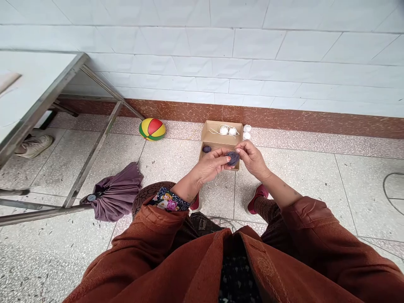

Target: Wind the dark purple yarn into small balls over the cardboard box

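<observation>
My left hand [215, 162] holds a ball of dark purple-grey yarn [232, 158] between thumb and fingers. At the ball's upper right edge, my right hand [252, 158] has its thumb and fingertips pinched together; whatever they grip is too small to make out. Below the hands, an open cardboard box [204, 156] lies on the floor, partly covered by them. Inside its near part sits a second dark yarn ball [206, 149]. White yarn balls [224, 130] with loose strands rest in the far part, against the raised lid [209, 136].
More white balls [247, 128] lie right of the box by the tiled wall [195, 63]. A colourful ball [152, 129] and a folded purple umbrella [118, 193] are to the left. A metal-framed table [44, 84] stands at far left, another person's shoe [38, 146] beneath it.
</observation>
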`<state>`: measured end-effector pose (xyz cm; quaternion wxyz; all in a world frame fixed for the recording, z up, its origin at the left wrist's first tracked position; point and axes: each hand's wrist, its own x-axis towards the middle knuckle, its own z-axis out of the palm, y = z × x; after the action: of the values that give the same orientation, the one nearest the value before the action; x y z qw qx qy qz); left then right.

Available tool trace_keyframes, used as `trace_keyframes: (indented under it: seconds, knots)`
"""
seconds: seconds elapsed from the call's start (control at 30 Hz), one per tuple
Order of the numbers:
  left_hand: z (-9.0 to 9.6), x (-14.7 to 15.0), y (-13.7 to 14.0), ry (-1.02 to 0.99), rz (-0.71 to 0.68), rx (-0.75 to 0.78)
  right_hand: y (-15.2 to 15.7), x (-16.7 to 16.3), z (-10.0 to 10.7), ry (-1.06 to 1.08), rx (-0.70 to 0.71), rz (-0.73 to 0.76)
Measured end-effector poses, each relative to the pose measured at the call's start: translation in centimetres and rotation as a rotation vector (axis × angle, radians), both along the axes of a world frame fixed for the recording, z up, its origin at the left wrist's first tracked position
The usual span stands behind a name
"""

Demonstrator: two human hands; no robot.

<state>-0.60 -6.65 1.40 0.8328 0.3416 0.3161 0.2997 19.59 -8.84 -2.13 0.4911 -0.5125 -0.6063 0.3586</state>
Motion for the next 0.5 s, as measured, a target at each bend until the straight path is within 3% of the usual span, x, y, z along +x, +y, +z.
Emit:
trace_keyframes:
  seconds: [0.3,0.4,0.5]
  knots:
    - [-0.2,0.6,0.1,-0.085,0.073,0.117,-0.1,-1.8,-3.1,-0.139,-0.046,-0.033]
    - [-0.4,0.9,0.3,-0.107,0.088,0.123,-0.6,-2.5,-3.5,-0.168,-0.084,0.052]
    - [-0.7,0.7,0.9,-0.054,0.116,0.157,-1.5,-2.7,-2.6,-0.227,-0.142,0.170]
